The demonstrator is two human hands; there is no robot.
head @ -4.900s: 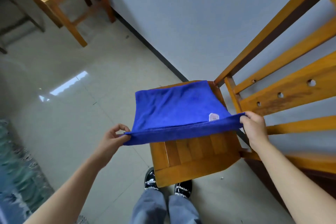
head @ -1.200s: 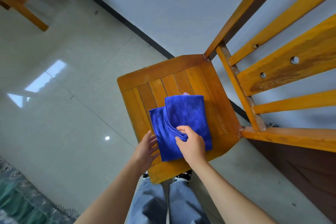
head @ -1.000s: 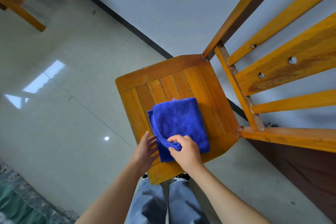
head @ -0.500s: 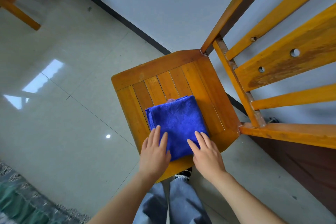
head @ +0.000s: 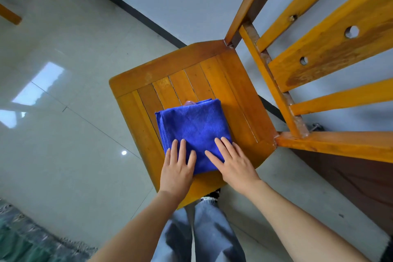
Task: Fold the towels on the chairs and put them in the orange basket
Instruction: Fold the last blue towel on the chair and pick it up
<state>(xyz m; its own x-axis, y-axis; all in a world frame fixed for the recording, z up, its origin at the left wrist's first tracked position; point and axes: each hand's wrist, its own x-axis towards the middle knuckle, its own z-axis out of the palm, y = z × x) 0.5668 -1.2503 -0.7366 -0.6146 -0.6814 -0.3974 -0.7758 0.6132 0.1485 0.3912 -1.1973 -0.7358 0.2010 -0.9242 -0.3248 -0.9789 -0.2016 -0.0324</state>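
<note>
A blue towel (head: 194, 125), folded into a small thick square, lies on the slatted seat of a wooden chair (head: 182, 66). A small pink tag peeks out at its far edge. My left hand (head: 178, 166) lies flat on the towel's near left corner, fingers straight. My right hand (head: 232, 161) presses flat on the near right corner, fingers spread. The orange basket is not in view.
The chair's back slats (head: 331, 49) rise at the right, close to a pale wall with a dark skirting. Glossy floor tiles (head: 63, 134) spread to the left. A patterned green rug (head: 23, 238) lies at the bottom left. My legs stand just before the seat.
The towel went from held spread out between both hands to folded small on the seat. My right hand laid over the last fold, then both hands flattened onto it.
</note>
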